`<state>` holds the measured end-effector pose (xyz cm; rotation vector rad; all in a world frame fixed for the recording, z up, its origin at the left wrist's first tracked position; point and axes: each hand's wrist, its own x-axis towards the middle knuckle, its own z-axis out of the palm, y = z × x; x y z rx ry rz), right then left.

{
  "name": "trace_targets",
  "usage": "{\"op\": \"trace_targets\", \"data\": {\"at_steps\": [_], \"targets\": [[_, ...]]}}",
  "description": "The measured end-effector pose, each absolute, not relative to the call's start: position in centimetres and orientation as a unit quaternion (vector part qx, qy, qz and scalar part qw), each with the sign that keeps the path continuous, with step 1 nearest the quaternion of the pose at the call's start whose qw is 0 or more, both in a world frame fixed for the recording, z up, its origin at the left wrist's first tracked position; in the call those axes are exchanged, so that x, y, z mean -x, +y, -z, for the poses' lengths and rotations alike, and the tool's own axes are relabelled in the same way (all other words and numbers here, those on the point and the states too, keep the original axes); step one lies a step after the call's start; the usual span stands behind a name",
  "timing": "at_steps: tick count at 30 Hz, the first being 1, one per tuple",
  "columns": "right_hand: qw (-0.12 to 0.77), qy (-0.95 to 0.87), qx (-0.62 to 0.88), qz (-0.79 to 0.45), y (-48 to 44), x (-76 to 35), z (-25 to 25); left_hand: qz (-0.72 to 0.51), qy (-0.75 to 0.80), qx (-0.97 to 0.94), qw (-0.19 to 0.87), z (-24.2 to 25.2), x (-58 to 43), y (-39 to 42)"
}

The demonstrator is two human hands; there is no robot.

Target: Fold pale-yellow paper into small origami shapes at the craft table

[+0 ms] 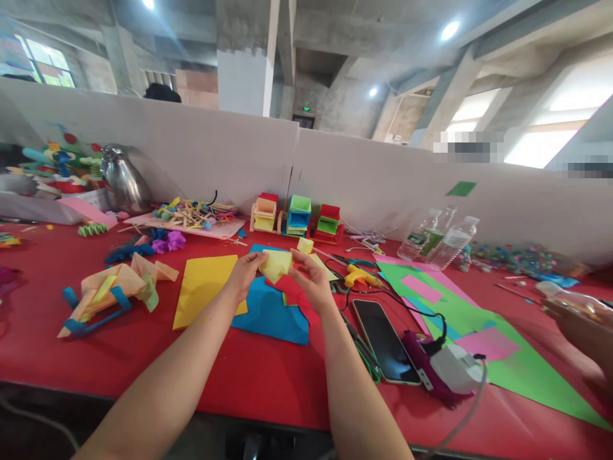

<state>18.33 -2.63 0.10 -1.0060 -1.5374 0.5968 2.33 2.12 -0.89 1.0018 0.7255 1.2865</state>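
Observation:
Between my two hands is a small piece of folded pale yellow paper, held up over the table. My left hand pinches its left side, and my right hand grips its right side. Below lie a blue sheet, a red paper piece and a yellow sheet. Just behind the held paper sits a small pale yellow paper box. Three colourful folded-paper box stacks stand farther back, among them a green and blue one.
Right of my hands are a yellow glue gun, a phone and a purple power strip with cables. Plastic bottles stand behind green sheets. Another person's hand is at the right edge. A paper model lies left.

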Motion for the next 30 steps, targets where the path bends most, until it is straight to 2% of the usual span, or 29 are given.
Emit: {"op": "trace_targets", "data": {"at_steps": [9, 17, 23, 30], "targets": [[0.541, -0.67, 0.444, -0.247, -3.2, -18.0, -0.9, -0.574, 0.326, -0.451, 0.6, 0.6, -2.3, 1.8], [0.565, -0.656, 0.427, -0.263, -2.7, -18.1, -0.7, -0.546, 0.313, -0.467, 0.622, 0.5, -2.5, 1.4], [0.59, -0.6, 0.44, -0.314, -2.0, -17.8, 0.4, -0.527, 0.307, -0.46, 0.645, 1.1, -3.1, 1.3], [0.598, -0.55, 0.429, -0.396, -2.1, -17.6, 0.4, -0.539, 0.326, -0.458, 0.627, 1.6, -3.7, 1.3]]}}
